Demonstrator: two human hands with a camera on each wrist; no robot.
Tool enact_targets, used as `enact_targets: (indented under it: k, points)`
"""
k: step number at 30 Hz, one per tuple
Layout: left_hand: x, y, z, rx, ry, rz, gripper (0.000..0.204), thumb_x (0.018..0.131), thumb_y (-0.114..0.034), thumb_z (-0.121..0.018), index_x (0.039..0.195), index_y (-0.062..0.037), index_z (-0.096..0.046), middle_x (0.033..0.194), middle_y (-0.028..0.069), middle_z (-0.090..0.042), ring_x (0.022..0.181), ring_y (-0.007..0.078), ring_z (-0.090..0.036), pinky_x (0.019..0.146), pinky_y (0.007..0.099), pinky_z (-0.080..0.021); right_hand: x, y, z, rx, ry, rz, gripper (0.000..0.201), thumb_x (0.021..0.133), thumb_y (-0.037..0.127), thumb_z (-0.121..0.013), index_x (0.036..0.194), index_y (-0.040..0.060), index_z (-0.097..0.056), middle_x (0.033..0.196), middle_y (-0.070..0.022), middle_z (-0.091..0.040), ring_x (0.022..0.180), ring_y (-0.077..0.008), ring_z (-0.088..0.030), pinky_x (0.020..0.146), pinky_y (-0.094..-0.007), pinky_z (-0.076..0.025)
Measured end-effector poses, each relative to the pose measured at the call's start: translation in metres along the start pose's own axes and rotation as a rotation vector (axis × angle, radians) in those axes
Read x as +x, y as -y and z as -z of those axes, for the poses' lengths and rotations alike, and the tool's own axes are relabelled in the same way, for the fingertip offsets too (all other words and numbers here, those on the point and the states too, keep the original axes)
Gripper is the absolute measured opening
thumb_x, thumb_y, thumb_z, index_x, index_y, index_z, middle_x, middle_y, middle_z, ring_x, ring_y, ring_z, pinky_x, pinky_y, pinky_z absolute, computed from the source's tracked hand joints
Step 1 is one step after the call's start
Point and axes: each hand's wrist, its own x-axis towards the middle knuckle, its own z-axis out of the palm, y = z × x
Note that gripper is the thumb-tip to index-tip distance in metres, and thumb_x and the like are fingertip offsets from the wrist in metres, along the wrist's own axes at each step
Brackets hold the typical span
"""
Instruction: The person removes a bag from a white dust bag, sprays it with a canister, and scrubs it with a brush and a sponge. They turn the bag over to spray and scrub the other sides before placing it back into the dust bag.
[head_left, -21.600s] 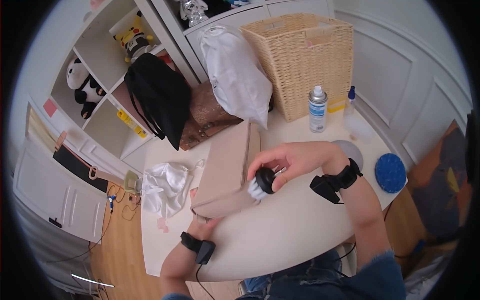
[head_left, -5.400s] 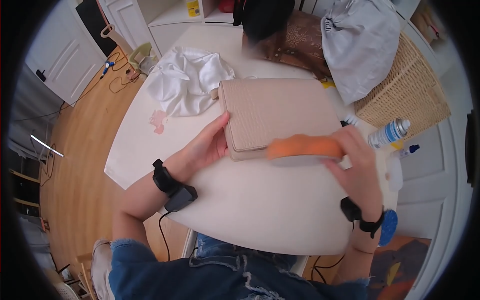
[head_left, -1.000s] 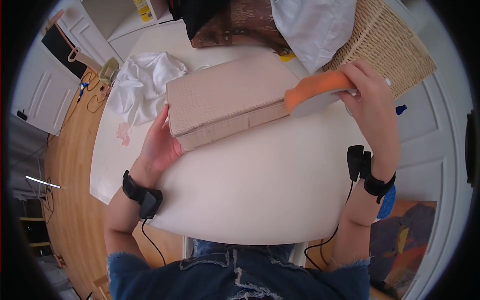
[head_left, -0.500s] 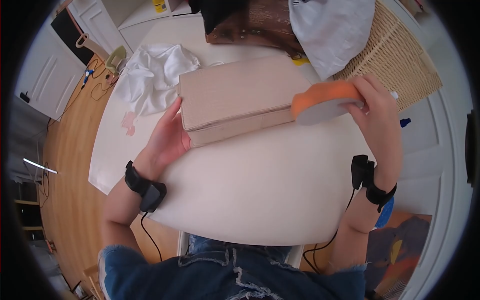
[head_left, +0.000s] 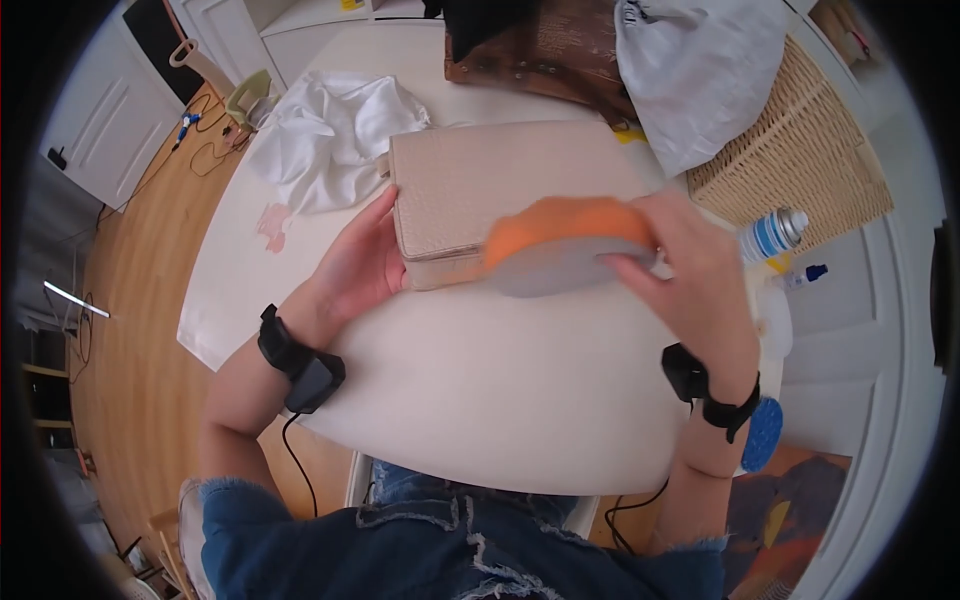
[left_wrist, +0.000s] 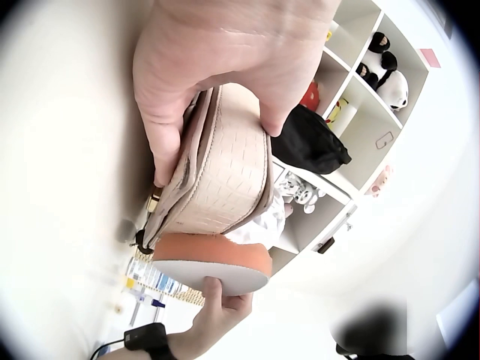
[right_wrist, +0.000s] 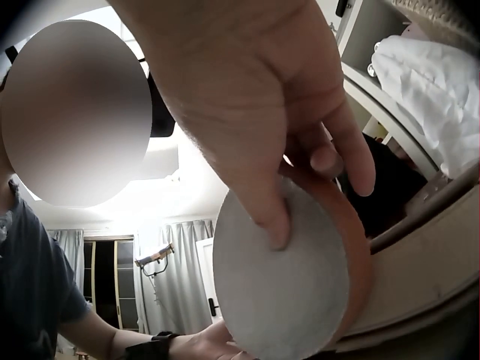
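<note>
A beige textured bag (head_left: pixel 500 175) lies on the white table in the head view. The left hand (head_left: pixel 365 255) grips its left end, with the thumb on one face and the fingers on the other in the left wrist view (left_wrist: pixel 217 82). The right hand (head_left: pixel 695 275) pinches a round pad with an orange layer (head_left: pixel 565 220) and a grey backing, its thumb on the grey side in the right wrist view (right_wrist: pixel 285 277). The pad overlaps the bag's near side, close to its left corner; in the left wrist view the orange layer (left_wrist: pixel 214 249) meets the bag's edge.
White cloth (head_left: pixel 335 140) lies left of the bag. Behind stand a brown bag (head_left: pixel 540 50), a white drawstring bag (head_left: pixel 700 80) and a wicker basket (head_left: pixel 820 150). At the right are a spray can (head_left: pixel 775 235), a blue-capped bottle (head_left: pixel 808 275) and a blue round pad (head_left: pixel 763 435).
The right hand has moved the orange pad leftward along the bag's near side, from its right end toward the left corner. The left hand keeps its grip, and the head view has shifted.
</note>
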Motion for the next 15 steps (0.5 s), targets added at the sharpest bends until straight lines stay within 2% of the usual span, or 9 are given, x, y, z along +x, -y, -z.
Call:
enact_targets:
  k: [3, 5, 7, 8, 10, 11, 13, 15]
  points:
    - [0.000, -0.001, 0.000, 0.009, -0.009, -0.003, 0.057, 0.101, -0.047, -0.032, 0.142, -0.0069, -0.032, 0.136, 0.0101, -0.050, 0.117, 0.0218, -0.057, 0.091, 0.0364, -0.055, 0.001, -0.007, 0.009, -0.011, 0.018, -0.049, 0.032, 0.071, 0.012, -0.073, 0.097, 0.0036, -0.055, 0.089, -0.0128, -0.055, 0.073, -0.0319, -0.059, 0.062, -0.0369, -0.048]
    - [0.001, -0.002, 0.005, 0.019, -0.004, -0.003, 0.057, 0.101, -0.047, -0.032, 0.142, -0.0071, -0.032, 0.135, 0.0102, -0.050, 0.116, 0.0216, -0.058, 0.090, 0.0357, -0.055, 0.002, 0.001, -0.001, 0.023, -0.010, 0.013, 0.032, 0.072, 0.013, -0.073, 0.097, 0.0038, -0.055, 0.089, -0.0126, -0.055, 0.073, -0.0317, -0.060, 0.062, -0.0371, -0.049]
    - [0.003, -0.003, 0.015, -0.002, 0.147, 0.011, 0.062, 0.100, -0.048, -0.036, 0.145, -0.0063, -0.026, 0.143, 0.0149, -0.041, 0.123, 0.0282, -0.052, 0.096, 0.0403, -0.052, 0.001, 0.015, -0.019, 0.057, -0.043, 0.067, 0.032, 0.073, 0.013, -0.073, 0.097, 0.0039, -0.054, 0.089, -0.0124, -0.055, 0.073, -0.0316, -0.060, 0.062, -0.0373, -0.049]
    - [0.003, -0.002, 0.012, -0.001, 0.150, 0.009, 0.062, 0.100, -0.048, -0.036, 0.145, -0.0063, -0.026, 0.143, 0.0149, -0.041, 0.123, 0.0282, -0.052, 0.096, 0.0403, -0.052, 0.000, 0.025, -0.030, 0.065, -0.013, 0.113, 0.032, 0.073, 0.015, -0.072, 0.098, 0.0039, -0.054, 0.089, -0.0123, -0.055, 0.074, -0.0317, -0.060, 0.062, -0.0373, -0.049]
    - [0.002, 0.000, 0.005, 0.013, 0.010, 0.018, 0.057, 0.101, -0.046, -0.032, 0.143, -0.0074, -0.031, 0.136, 0.0105, -0.049, 0.115, 0.0225, -0.059, 0.090, 0.0346, -0.055, 0.000, 0.030, -0.034, 0.066, 0.007, 0.156, 0.032, 0.074, 0.016, -0.072, 0.098, 0.0040, -0.054, 0.089, -0.0121, -0.055, 0.076, -0.0318, -0.061, 0.062, -0.0373, -0.050]
    - [0.002, -0.001, 0.007, 0.017, 0.016, 0.015, 0.057, 0.101, -0.046, -0.032, 0.143, -0.0074, -0.031, 0.136, 0.0105, -0.049, 0.115, 0.0225, -0.059, 0.090, 0.0346, -0.055, 0.000, 0.030, -0.032, 0.082, 0.024, 0.120, 0.035, 0.071, 0.012, -0.074, 0.100, 0.0027, -0.056, 0.090, -0.0123, -0.057, 0.076, -0.0315, -0.061, 0.063, -0.0369, -0.049]
    - [0.004, 0.000, 0.017, 0.057, 0.138, 0.027, 0.061, 0.100, -0.048, -0.033, 0.146, -0.0078, -0.026, 0.139, 0.0122, -0.047, 0.117, 0.0266, -0.057, 0.089, 0.0395, -0.055, 0.001, 0.026, -0.026, 0.087, 0.045, 0.094, 0.038, 0.069, 0.008, -0.077, 0.101, 0.0015, -0.058, 0.092, -0.0125, -0.059, 0.076, -0.0312, -0.060, 0.063, -0.0365, -0.049]
    - [0.005, 0.002, 0.018, 0.086, 0.122, 0.021, 0.061, 0.100, -0.048, -0.033, 0.146, -0.0078, -0.026, 0.138, 0.0120, -0.048, 0.117, 0.0255, -0.057, 0.089, 0.0386, -0.055, 0.000, 0.007, -0.006, -0.029, 0.069, -0.006, 0.034, 0.074, 0.016, -0.072, 0.101, 0.0034, -0.055, 0.091, -0.0140, -0.057, 0.078, -0.0333, -0.062, 0.066, -0.0383, -0.050]
